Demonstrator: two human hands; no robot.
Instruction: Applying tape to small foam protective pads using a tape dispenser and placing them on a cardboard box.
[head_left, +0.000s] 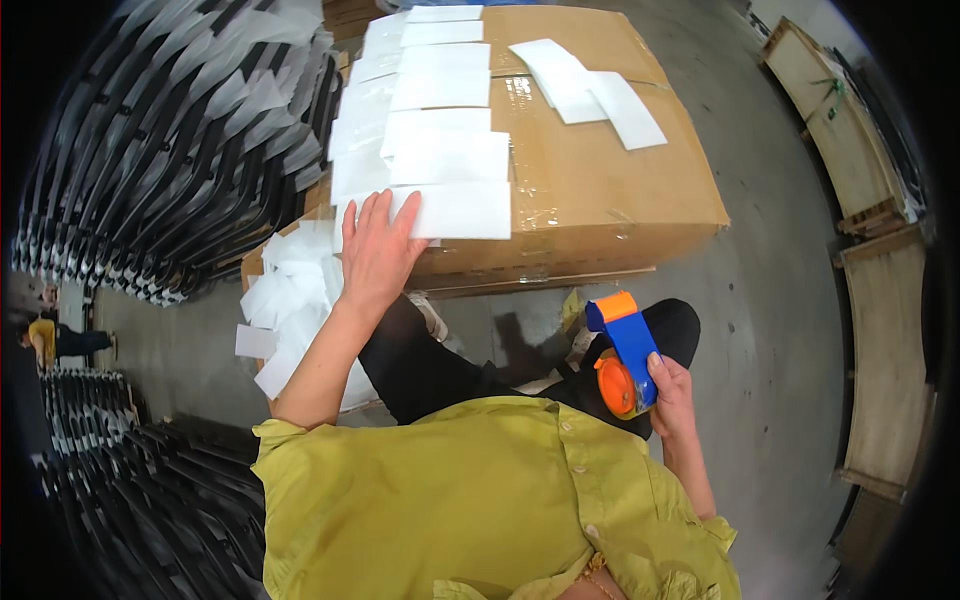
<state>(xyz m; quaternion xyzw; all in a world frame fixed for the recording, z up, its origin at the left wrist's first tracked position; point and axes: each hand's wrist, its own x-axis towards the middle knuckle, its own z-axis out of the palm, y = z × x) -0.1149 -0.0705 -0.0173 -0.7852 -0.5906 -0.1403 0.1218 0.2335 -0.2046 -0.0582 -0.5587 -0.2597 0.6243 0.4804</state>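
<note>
My left hand (378, 245) lies with its fingers spread on the nearest white foam sheet (465, 212), close to the front left edge of a large cardboard box (600, 190). More white foam sheets (440, 90) overlap in a row along the box's left side. Two loose foam sheets (570, 85) rest askew near the far right of its top. In my right hand (672, 395) is a blue and orange tape dispenser (630, 345), held in front of my right knee, away from the box. Clear tape runs along the box top.
Left of my legs, a container holds a heap of white foam pieces (295, 290). Stacked black curved frames with plastic wrapping (150, 160) fill the left side. Wooden crates (885, 350) line the right. A person in a yellow top (42, 340) stands far left.
</note>
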